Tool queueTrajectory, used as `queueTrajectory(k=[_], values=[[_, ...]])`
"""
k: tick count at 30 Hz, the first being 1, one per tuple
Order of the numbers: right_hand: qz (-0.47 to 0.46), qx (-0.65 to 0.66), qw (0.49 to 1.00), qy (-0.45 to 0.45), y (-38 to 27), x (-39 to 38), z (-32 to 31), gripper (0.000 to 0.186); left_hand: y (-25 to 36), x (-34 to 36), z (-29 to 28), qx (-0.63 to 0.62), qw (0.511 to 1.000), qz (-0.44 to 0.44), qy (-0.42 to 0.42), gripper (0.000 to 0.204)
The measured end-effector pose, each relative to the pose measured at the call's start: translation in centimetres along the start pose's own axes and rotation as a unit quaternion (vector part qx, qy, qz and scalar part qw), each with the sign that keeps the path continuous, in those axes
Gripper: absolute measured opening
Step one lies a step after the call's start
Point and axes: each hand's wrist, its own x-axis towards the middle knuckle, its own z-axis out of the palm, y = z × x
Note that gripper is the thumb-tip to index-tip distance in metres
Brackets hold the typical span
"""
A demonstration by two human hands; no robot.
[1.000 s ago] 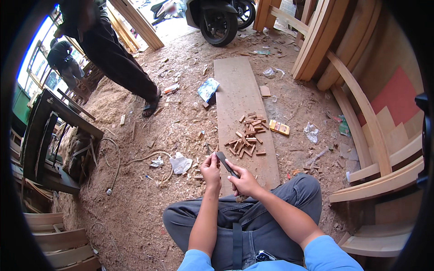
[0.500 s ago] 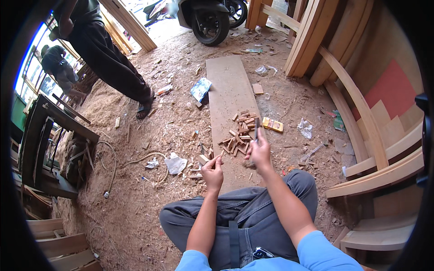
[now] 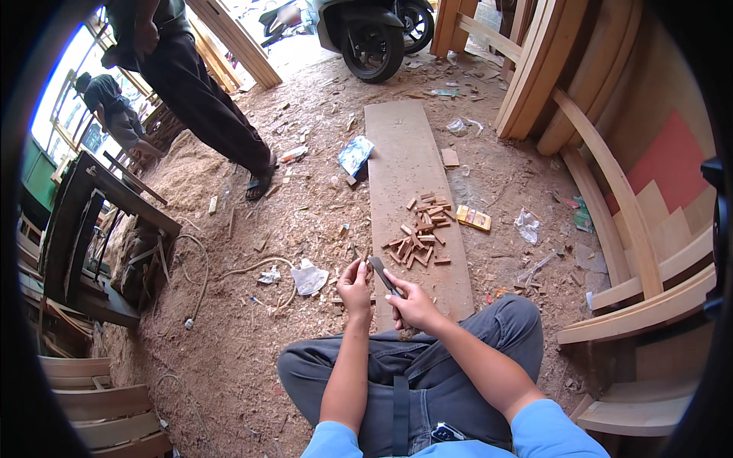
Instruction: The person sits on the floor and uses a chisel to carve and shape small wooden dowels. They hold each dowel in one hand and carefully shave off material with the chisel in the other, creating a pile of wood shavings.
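Observation:
My left hand [image 3: 353, 292] is closed, pinching a small wooden piece between thumb and fingertips; most of it is hidden by the fingers. My right hand [image 3: 418, 307] grips a dark, flat-bladed knife [image 3: 383, 275], its blade slanting up and left until the tip is close to my left fingertips. Whether the blade touches the piece I cannot tell. Just beyond my hands, a loose pile of small brown wooden pieces [image 3: 418, 238] lies on a long, flat wooden board [image 3: 397, 153].
A yellow packet [image 3: 474, 217] lies right of the board, and a blue-white packet [image 3: 356, 156] touches its left side. A pale cable [image 3: 205, 278] curls over shavings. Curved timber frames [image 3: 611, 191] stand right. A person in dark trousers [image 3: 217, 99] stands at left; a scooter wheel [image 3: 372, 52] is ahead.
My right hand has brought the knife down and left, from upright beside the pile to near my left hand. The whole view has shifted slightly, and the standing person's arm has moved.

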Motion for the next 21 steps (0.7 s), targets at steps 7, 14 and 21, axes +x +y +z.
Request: queueTrajectory(k=[7, 14, 21], values=[[0.001, -0.001, 1.0, 0.013, -0.6, -0.2, -0.1, 0.062, 0.4, -0.5, 1.0, 0.018, 0.999, 0.034, -0.027, 0.021], [-0.016, 0.001, 1.0, 0.022, 0.1, -0.2, 0.3, 0.062, 0.8, -0.5, 0.8, 0.014, 0.998, 0.045, -0.03, 0.018], [-0.113, 0.104, 0.96, 0.234, -2.8, 1.8, -3.2, 0.061, 0.6, -1.7, 1.3, 0.187, 0.964, 0.175, -0.069, 0.013]])
